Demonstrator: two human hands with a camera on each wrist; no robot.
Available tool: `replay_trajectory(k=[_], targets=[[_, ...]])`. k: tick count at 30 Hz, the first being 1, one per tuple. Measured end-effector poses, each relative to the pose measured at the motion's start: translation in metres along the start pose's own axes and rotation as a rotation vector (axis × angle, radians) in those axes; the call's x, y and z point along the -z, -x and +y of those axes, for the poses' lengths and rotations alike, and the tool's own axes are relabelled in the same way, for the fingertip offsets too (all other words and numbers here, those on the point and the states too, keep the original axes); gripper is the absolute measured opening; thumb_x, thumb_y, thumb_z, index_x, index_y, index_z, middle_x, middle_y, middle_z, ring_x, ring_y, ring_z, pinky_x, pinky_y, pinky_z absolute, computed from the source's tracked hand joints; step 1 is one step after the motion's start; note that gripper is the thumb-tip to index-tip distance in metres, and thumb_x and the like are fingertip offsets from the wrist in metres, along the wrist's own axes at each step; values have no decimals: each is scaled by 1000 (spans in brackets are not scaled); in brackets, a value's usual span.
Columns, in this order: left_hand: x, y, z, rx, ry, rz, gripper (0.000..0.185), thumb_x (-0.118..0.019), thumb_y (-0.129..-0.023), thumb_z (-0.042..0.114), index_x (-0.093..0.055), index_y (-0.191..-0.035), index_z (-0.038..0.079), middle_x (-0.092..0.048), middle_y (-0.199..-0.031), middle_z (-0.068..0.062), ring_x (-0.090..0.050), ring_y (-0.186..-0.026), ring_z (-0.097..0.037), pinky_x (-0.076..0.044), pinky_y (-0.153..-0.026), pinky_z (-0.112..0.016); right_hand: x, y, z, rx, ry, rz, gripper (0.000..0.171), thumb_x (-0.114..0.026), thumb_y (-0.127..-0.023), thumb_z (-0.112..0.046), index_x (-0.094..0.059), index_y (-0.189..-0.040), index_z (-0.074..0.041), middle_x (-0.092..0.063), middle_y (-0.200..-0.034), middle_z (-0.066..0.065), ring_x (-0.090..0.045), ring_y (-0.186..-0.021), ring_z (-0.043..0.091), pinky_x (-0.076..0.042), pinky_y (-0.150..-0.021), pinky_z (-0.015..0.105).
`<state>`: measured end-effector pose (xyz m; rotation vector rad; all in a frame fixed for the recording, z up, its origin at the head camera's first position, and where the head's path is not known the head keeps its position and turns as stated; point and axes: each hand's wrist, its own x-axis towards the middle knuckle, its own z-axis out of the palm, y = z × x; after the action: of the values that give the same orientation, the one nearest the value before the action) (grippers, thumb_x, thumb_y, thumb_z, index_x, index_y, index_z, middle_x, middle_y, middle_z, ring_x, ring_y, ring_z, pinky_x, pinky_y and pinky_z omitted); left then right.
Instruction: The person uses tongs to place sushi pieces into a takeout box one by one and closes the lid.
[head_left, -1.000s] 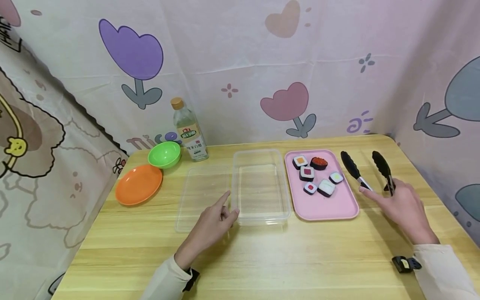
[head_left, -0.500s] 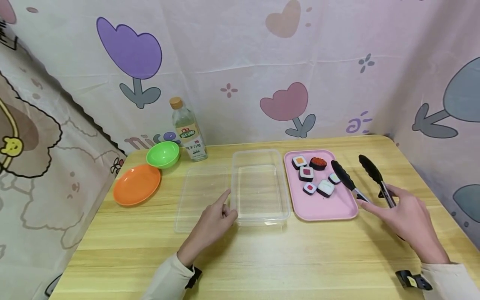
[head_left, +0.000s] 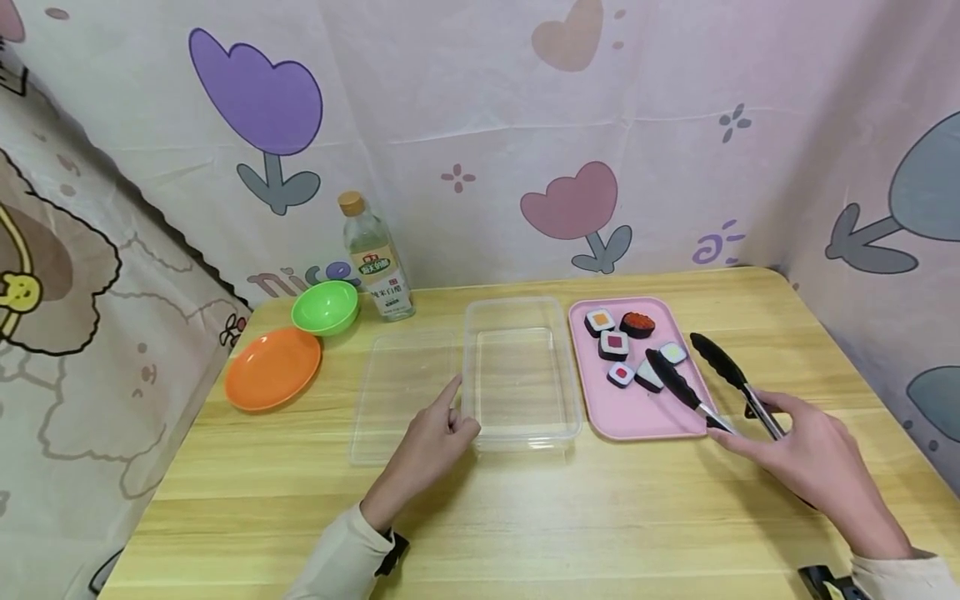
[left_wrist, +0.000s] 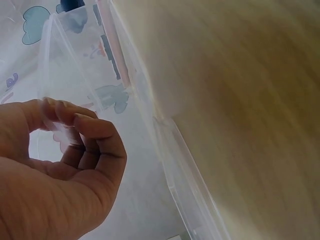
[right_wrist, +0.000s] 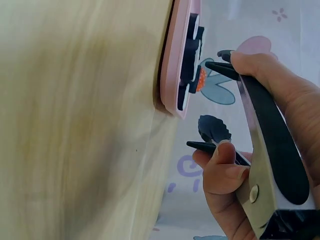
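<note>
My right hand holds black-tipped kitchen tongs with their arms spread apart. One tong tip is over the pink tray, partly covering a white sushi piece; the other is above the tray's right edge. Several toy sushi pieces lie on the tray, among them one with a red top. At the near left corner of a clear plastic container, my left hand grips the edge, its index finger along the left side and thumb at the front. The left wrist view shows these fingers curled.
A clear flat lid lies left of the container. Farther left are an orange plate and a green bowl. Beside the bowl, a capped bottle stands near the table's back edge, with a patterned cloth behind.
The right hand has brought the tongs left and nearer to me, from beside the tray to over its right part. The left hand has stayed by the container.
</note>
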<state>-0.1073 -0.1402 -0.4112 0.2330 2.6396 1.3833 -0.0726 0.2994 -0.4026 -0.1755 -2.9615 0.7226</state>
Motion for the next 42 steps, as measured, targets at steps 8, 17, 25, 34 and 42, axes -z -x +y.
replay_trajectory(k=[8,17,25,34,42], targets=[[1,-1,1,-9,-8,1,75,-55,-90,13,-27,-158,0,-34,-57,10,-25,-52,-6,-27,-53,-24,0,4,-5,31,30,-40,93,-87,-68,-58,-63,-126,10,-62,-120,36,-56,-80,33,-38,-63,38],[0,-1,0,-21,6,6,75,-55,-90,12,-27,-158,-2,-33,-57,11,-25,-52,-6,-29,-55,-25,-1,4,-7,28,39,-100,98,-86,-69,-60,-61,-131,12,-64,-79,17,-46,-70,26,-31,-57,34],[-2,-1,0,-16,47,-15,76,-55,-90,11,-25,-159,1,-34,-57,10,-26,-51,-6,-28,-53,-24,-3,4,-7,32,42,-109,97,-86,-68,-59,-61,-130,11,-61,-70,8,-49,-68,25,-37,-56,34],[-3,0,1,-3,58,-19,77,-54,-90,10,-25,-160,3,-35,-56,9,-26,-50,-5,-27,-51,-24,-8,9,-5,87,35,-35,82,-90,-69,-47,-67,-127,7,-44,-56,-2,-40,-60,20,-29,-51,32],[-2,2,2,2,77,-24,77,-55,-90,10,-24,-160,4,-37,-57,8,-27,-50,-6,-28,-51,-24,-8,11,-3,101,27,-7,79,-89,-71,-46,-67,-127,3,-36,-51,-5,-29,-55,15,-24,-48,32]])
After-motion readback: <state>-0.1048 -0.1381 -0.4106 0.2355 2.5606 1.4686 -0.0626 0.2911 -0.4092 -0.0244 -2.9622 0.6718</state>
